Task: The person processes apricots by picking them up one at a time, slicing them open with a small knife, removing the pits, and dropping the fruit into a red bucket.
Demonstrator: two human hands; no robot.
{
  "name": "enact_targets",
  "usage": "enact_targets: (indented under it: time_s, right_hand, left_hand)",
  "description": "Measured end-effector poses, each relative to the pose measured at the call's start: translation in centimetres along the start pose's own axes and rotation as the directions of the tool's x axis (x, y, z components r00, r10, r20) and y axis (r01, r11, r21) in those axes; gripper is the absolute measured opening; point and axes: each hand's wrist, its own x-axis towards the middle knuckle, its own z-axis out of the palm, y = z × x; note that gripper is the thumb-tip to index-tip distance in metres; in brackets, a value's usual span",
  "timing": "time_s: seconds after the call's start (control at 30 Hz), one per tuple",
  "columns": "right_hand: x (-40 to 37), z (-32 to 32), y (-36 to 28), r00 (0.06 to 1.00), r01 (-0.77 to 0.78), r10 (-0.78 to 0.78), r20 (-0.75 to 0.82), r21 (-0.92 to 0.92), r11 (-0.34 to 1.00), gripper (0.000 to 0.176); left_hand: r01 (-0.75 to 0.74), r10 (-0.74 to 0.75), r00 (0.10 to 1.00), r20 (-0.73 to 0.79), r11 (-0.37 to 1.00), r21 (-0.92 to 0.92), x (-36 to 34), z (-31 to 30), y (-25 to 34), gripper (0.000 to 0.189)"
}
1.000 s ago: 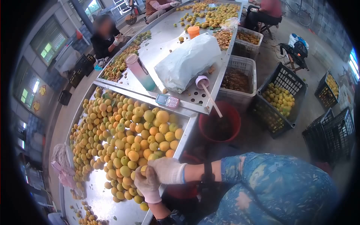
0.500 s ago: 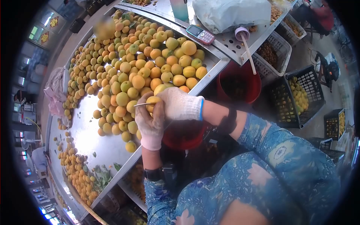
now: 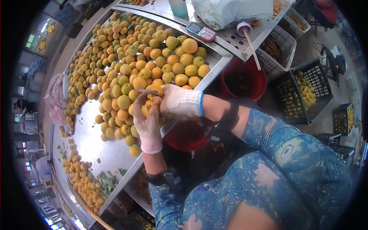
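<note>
Both my hands wear pale work gloves and meet over the near edge of the metal table (image 3: 92,134). My left hand (image 3: 147,128) has its thumb and fingers closed round an apricot (image 3: 150,102), whose cut orange flesh shows between them. In my right hand (image 3: 181,101) is a knife; its thin curved blade (image 3: 147,91) sticks out to the left over the fruit, while the handle is hidden in the glove. Just beyond the hands lies a large heap of yellow-orange apricots (image 3: 124,86). Below the hands stands a red bucket (image 3: 188,138), its inside dark.
Another red bucket (image 3: 234,82) stands to the right, near a black crate (image 3: 326,90) of apricots and a white crate (image 3: 285,63). A mobile phone (image 3: 201,31), a white bag (image 3: 230,13) and a pale purple cup with a stick (image 3: 244,28) rest at the back.
The apricot, whole-looking earlier, now shows opened flesh. The blade has moved up above the fruit, and the left-hand fingers have shifted round it.
</note>
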Motion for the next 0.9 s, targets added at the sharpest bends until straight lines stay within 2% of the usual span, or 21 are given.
enact_targets:
  time_s: [0.03, 0.07, 0.1, 0.13, 0.2, 0.23, 0.33, 0.37, 0.43, 0.47, 0.5, 0.53, 0.57, 0.6, 0.63, 0.7, 0.73, 0.77, 0.8, 0.83, 0.9]
  right_hand:
    - [2.1, 0.5, 1.7, 0.972, 0.203, -0.218, -0.088, -0.160, 0.966, 0.017]
    - [2.4, 0.9, 1.6, 0.889, 0.374, -0.436, -0.139, -0.329, 0.867, 0.019]
    - [2.1, 0.8, 1.9, 0.888, 0.376, -0.439, -0.140, -0.330, 0.866, 0.019]
    - [0.2, 0.4, 0.4, 0.892, 0.313, -0.421, -0.163, -0.448, 0.837, 0.019]
    - [-0.8, -0.1, -0.6, 0.902, 0.175, -0.379, -0.208, -0.625, 0.761, 0.021]
    - [-1.0, -0.3, -0.8, 0.900, 0.175, -0.381, -0.213, -0.624, 0.762, 0.021]
    - [-1.6, -0.6, -0.8, 0.878, 0.162, -0.430, -0.209, -0.717, 0.678, 0.022]
    - [-1.6, -0.7, -0.9, 0.881, 0.158, -0.424, -0.210, -0.715, 0.681, 0.022]
    - [-1.7, -0.9, -1.3, 0.865, 0.222, -0.474, -0.165, -0.721, 0.656, 0.024]
    - [-1.7, -1.1, -1.8, 0.911, 0.209, -0.397, -0.113, -0.703, 0.680, 0.035]
    - [-1.4, -1.2, -1.6, 0.913, 0.214, -0.395, -0.105, -0.701, 0.680, 0.035]
    - [-0.8, -1.1, -1.1, 0.903, 0.295, -0.424, -0.073, -0.613, 0.733, 0.041]
    - [-0.1, -0.9, -0.6, 0.889, 0.373, -0.456, -0.039, -0.514, 0.772, 0.048]
    - [0.9, -0.6, -0.1, 0.864, 0.422, -0.504, -0.006, -0.538, 0.729, 0.057]
    - [-0.1, -0.8, -1.0, 0.871, 0.458, -0.490, 0.035, -0.417, 0.785, 0.059]
    - [0.7, -0.7, -0.8, 0.863, 0.506, -0.493, 0.115, -0.194, 0.840, 0.065]
    - [-0.4, -0.8, -1.0, 0.862, 0.507, -0.506, 0.035, -0.092, 0.857, 0.067]
    - [-2.4, -0.6, -2.5, 0.942, 0.320, -0.332, 0.053, 0.154, 0.935, 0.065]
    - [-2.7, -0.9, -2.6, 0.953, 0.275, -0.293, 0.081, 0.177, 0.945, 0.063]
    - [-2.7, -1.1, -2.6, 0.961, 0.229, -0.253, 0.107, 0.201, 0.953, 0.060]
    - [-1.3, -0.7, -1.5, 0.968, 0.203, -0.229, 0.099, 0.222, 0.954, 0.050]
  left_hand:
    - [-0.004, 0.004, 1.000, 0.000, 1.000, -0.005, 0.1, 0.0, -0.2, 0.042]
    - [-0.005, 0.005, 1.000, 0.000, 1.000, -0.005, 0.1, -0.1, 0.0, 0.042]
    - [0.092, -0.092, 0.996, 0.013, 0.996, 0.018, 0.2, -0.2, 0.3, 0.038]
    - [0.175, -0.176, 0.984, 0.020, 0.984, 0.038, 0.7, -0.3, 0.5, 0.035]
    - [0.000, -0.002, 1.000, 0.019, 0.994, 0.106, 1.0, -0.3, -1.1, 0.033]
    - [-0.072, 0.071, 0.997, 0.017, 0.980, 0.183, 1.1, -0.2, -1.2, 0.033]
    - [-0.066, 0.042, 0.996, 0.080, 0.940, 0.334, 1.4, -0.6, -0.8, 0.035]
    - [-0.144, 0.115, 0.987, 0.111, 0.938, 0.314, 1.6, -0.7, -0.3, 0.035]
    - [-0.132, 0.100, 0.988, 0.114, 0.941, 0.313, 1.8, -1.2, -0.9, 0.035]
    - [-0.129, 0.098, 0.989, 0.114, 0.941, 0.314, 1.8, -1.1, -0.9, 0.035]
    - [0.047, -0.053, 0.995, 0.081, 0.996, 0.077, 1.9, -0.9, -0.8, 0.034]
    - [0.217, -0.207, 0.975, 0.076, 0.962, -0.166, 2.0, -0.8, -0.6, 0.033]
    - [0.182, -0.183, 0.983, 0.019, 0.948, -0.261, 1.9, -0.2, 0.0, 0.030]
    - [0.099, -0.104, 0.995, -0.014, 0.977, -0.188, 2.1, -0.2, -0.6, 0.029]
    - [0.017, -0.022, 0.999, -0.041, 0.994, -0.109, 2.1, -0.4, -1.1, 0.028]
    - [-0.005, -0.015, 0.996, -0.085, 0.974, -0.226, 1.9, -0.4, -1.3, 0.025]
    - [0.042, -0.073, 0.987, -0.146, 0.978, -0.203, 1.9, -1.0, -1.0, 0.023]
    - [0.092, -0.130, 0.970, -0.208, 0.979, -0.184, 1.9, -1.7, -0.6, 0.021]
    - [0.074, -0.171, 0.935, -0.311, 0.951, -0.300, 1.9, -2.7, -0.5, 0.018]
    - [0.019, -0.081, 0.942, -0.327, 0.982, -0.189, 2.0, -4.9, -1.8, 0.019]
    - [0.143, -0.249, 0.938, -0.240, 0.912, -0.385, 1.8, -7.3, -0.1, 0.020]
